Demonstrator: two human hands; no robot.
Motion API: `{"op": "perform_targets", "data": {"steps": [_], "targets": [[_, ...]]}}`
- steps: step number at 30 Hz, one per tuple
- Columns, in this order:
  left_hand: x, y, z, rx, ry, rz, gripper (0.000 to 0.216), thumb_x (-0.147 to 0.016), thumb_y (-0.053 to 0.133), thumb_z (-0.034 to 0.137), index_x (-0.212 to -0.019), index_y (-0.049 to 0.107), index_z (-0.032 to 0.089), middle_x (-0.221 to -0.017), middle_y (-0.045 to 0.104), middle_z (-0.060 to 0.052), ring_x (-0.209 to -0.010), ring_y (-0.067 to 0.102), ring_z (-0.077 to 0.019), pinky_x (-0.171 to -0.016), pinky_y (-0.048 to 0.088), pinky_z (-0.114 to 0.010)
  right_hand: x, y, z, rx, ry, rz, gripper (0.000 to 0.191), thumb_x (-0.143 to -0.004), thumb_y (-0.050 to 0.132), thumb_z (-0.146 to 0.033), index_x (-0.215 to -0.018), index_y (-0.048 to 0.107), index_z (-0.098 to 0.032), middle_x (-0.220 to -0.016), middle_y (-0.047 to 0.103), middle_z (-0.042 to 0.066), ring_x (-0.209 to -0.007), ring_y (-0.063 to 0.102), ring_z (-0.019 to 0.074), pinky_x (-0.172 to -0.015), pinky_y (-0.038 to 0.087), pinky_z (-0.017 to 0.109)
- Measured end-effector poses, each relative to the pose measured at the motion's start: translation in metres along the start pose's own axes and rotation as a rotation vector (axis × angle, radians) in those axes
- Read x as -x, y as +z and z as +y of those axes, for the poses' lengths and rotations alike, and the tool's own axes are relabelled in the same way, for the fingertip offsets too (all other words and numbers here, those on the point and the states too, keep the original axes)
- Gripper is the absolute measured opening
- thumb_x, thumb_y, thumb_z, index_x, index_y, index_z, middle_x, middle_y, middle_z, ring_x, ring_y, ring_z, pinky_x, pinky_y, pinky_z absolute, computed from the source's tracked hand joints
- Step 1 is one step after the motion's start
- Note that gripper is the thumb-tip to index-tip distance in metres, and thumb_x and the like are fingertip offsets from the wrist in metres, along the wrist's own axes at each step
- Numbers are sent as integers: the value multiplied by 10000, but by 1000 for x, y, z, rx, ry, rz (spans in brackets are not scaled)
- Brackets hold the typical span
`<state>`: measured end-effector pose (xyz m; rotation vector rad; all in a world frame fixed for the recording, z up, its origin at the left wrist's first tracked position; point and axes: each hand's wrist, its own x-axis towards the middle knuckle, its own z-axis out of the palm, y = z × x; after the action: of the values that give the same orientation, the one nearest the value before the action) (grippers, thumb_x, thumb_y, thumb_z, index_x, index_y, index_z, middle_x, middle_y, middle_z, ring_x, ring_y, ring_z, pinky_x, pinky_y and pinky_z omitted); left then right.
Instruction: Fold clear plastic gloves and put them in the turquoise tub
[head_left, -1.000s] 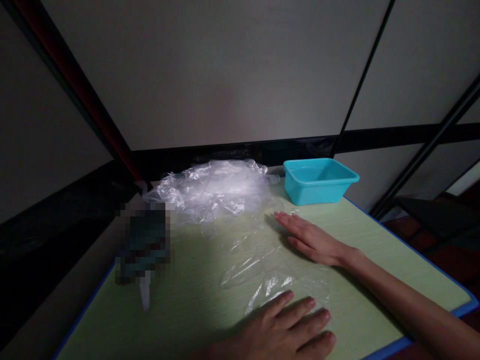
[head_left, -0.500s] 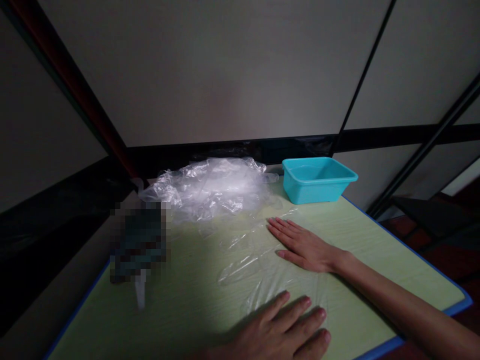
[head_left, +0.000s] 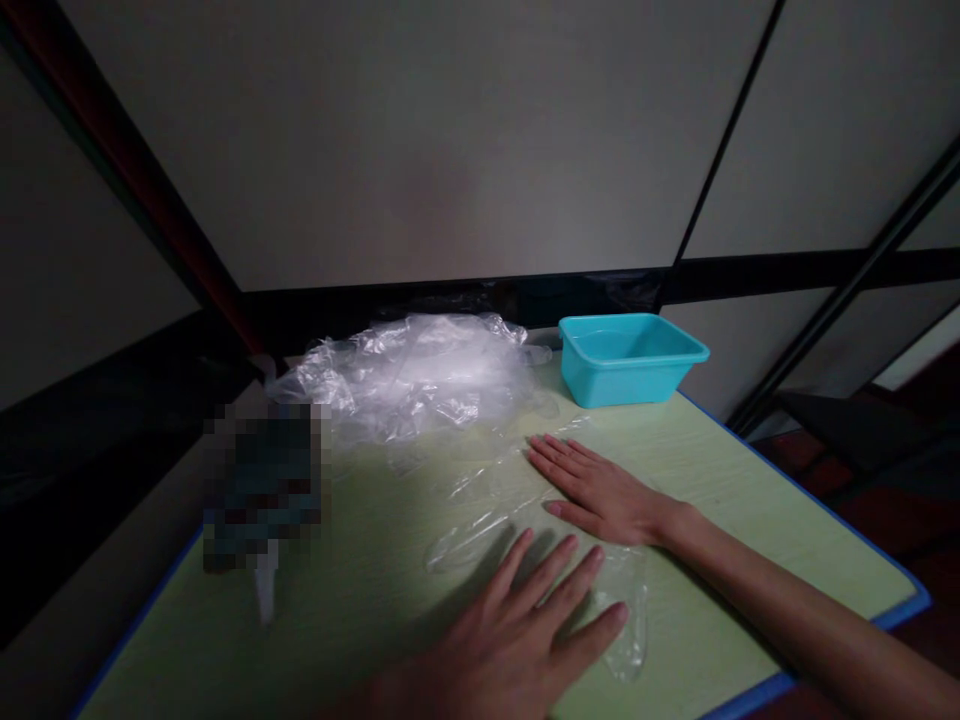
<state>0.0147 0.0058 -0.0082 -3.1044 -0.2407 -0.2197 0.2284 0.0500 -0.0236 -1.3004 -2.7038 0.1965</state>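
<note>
A clear plastic glove (head_left: 480, 530) lies flat on the pale green table (head_left: 750, 490). My right hand (head_left: 600, 490) rests flat on it, palm down, fingers stretched out toward the left. My left hand (head_left: 525, 630) lies over the glove's near part, fingers spread and pointing up the table. Neither hand grips anything.
A heap of crumpled clear plastic gloves (head_left: 412, 375) sits at the table's back. A turquoise tub (head_left: 626, 355) stands at the back right. A blurred dark object (head_left: 259, 485) stands at the left edge. The table has a blue rim, with a wall behind.
My left hand has slid forward and left over the glove, fingers spreading. My right hand has drawn back slightly toward me, staying flat.
</note>
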Motion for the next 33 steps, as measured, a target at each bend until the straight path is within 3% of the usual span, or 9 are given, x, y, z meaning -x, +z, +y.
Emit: {"op": "perform_targets", "data": {"steps": [7, 12, 18, 24, 30, 33], "targets": [[1, 3, -7, 170, -60, -129, 517, -873, 379, 373, -1343, 215, 232, -1407, 226, -113, -1272, 208, -318, -955, 242, -564, -1, 2, 2, -21, -18, 20, 604, -897, 261, -454, -1384, 77, -148, -1438, 67, 86, -1309, 46, 213, -1067, 111, 420], [2, 8, -7, 147, -50, -113, 523, -882, 364, 366, -1354, 180, 234, -1413, 202, -115, -1272, 194, -332, -950, 241, -579, 5, 2, 18, 44, 47, 30, 611, -894, 249, -475, -1384, 80, -150, -1435, 78, 91, -1308, 58, 213, -1061, 124, 421], [4, 13, -9, 113, -18, -77, 633, -845, 379, 491, -1362, 149, 205, -1416, 175, -141, -1272, 177, -352, -945, 255, -574, 16, 4, 46, 63, 159, 80, 607, -887, 266, -487, -1384, 67, -198, -1433, 79, 82, -1304, 83, 228, -1041, 159, 466], [2, 15, -5, 108, -103, -78, 610, -883, 368, 370, -1373, 72, 163, -1418, 119, -170, -1290, 101, -328, -982, 192, -565, 12, -5, 36, 3, 26, 65, 562, -905, 274, -423, -1382, 71, -207, -1442, 66, 51, -1310, 45, 203, -1057, 116, 448], [-1, -12, -8, 315, -250, -191, 718, -810, 412, 536, -1366, 144, 168, -1425, 96, -132, -1300, 45, -301, -1020, 114, -538, 8, -13, 22, -88, -83, 0, 532, -908, 306, -381, -1378, 134, -203, -1417, 228, 43, -1303, 137, 193, -1066, 122, 431], [0, -16, -10, 323, -357, -170, 646, -838, 394, 486, -1361, 172, 179, -1427, 118, -108, -1303, 62, -283, -1029, 80, -533, 9, -15, 22, -91, -84, 20, 522, -904, 325, -368, -1371, 180, -187, -1394, 288, 59, -1295, 173, 201, -1058, 157, 435]]}}
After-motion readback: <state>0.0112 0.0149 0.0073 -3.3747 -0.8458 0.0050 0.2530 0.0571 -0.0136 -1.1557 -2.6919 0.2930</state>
